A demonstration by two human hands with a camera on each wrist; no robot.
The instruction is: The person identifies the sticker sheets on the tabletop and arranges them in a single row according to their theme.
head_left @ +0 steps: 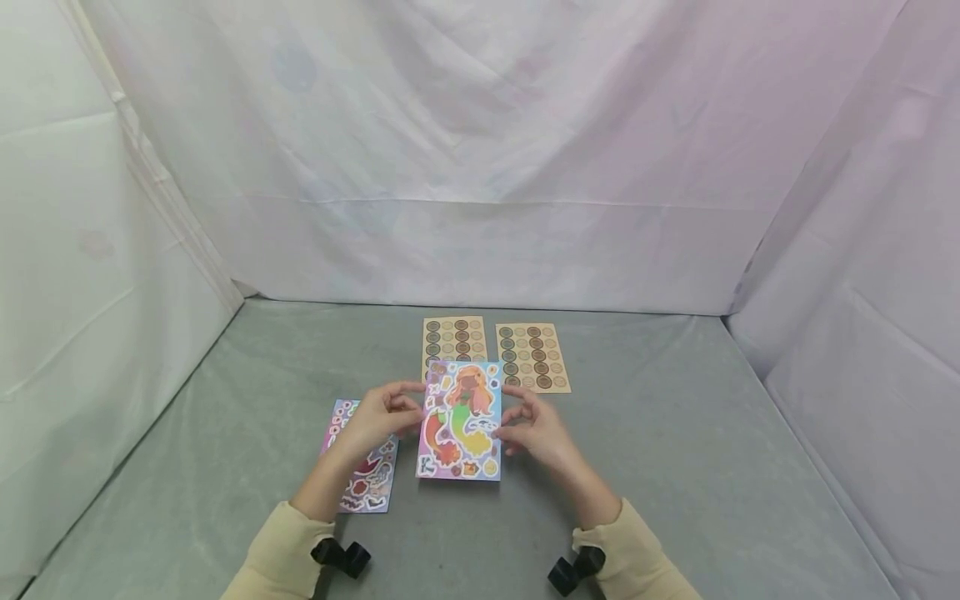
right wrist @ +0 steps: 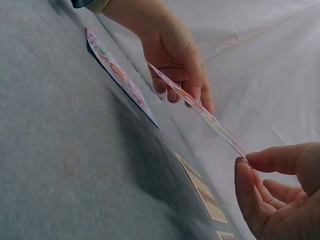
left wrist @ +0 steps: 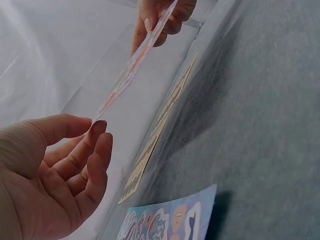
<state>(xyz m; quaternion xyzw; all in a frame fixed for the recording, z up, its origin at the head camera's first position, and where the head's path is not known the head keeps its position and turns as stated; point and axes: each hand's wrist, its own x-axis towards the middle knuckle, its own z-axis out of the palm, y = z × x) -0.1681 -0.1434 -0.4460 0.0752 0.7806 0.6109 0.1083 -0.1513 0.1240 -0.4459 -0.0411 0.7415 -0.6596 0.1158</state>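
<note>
A mermaid sticker sheet (head_left: 461,421) with a purple and blue background is held up off the table between both hands. My left hand (head_left: 388,415) pinches its left edge between thumb and fingers. At the opposite edge my right hand (head_left: 538,429) pinches it the same way, thumb on the printed side. Both wrist views show the sheet (left wrist: 131,70) nearly edge-on, lifted clear of the surface, with its shadow below. Under my left forearm lies another purple sticker sheet (head_left: 367,492), partly covered by the arm.
Two tan sheets of round stickers lie farther back: the left tan sheet (head_left: 453,333), partly hidden behind the mermaid sheet, and the right tan sheet (head_left: 534,358). A grey cloth (head_left: 675,467) covers the table. White curtains (head_left: 480,250) hang at the back and sides.
</note>
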